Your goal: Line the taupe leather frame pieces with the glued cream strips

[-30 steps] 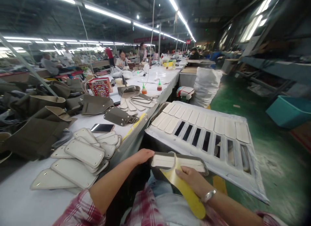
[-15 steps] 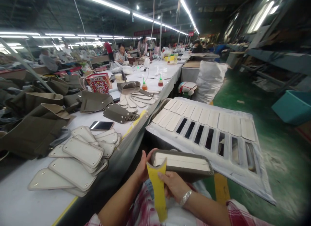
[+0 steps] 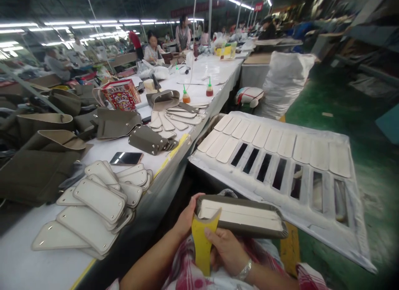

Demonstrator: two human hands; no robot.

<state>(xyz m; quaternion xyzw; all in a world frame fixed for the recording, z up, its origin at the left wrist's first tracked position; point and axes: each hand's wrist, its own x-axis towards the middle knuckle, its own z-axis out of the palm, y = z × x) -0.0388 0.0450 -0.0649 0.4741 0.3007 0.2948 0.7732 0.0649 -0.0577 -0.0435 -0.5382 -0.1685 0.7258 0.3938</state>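
My right hand (image 3: pixel 229 248) is closed around a flat yellow tool with a concave, pointed end (image 3: pixel 202 240), its thumb lying along the face. The tool's upper end overlaps the left end of an olive bag piece (image 3: pixel 249 230); I cannot tell whether they touch. A pale panel with a line along it (image 3: pixel 243 213) shows inside the piece's olive rim. With fingers partly hidden behind it, my left hand (image 3: pixel 187 215) grips the left end of that piece. To the left, several pale riveted panels (image 3: pixel 99 198) lie overlapping on the white table (image 3: pixel 18 265).
A white slotted rack (image 3: pixel 274 198) at right carries rows of pale strips (image 3: pixel 282 144). On the table are a phone (image 3: pixel 126 158), olive bag pieces (image 3: pixel 46 157), a red patterned bag (image 3: pixel 121 94) and two glue bottles (image 3: pixel 186 97). A silver sack (image 3: pixel 286 82) stands beyond; people work farther back.
The view has tilted down and shifted. The bag piece is turned so that more of its pale inside shows. Both hands keep their holds, with the yellow tool still at its left end.
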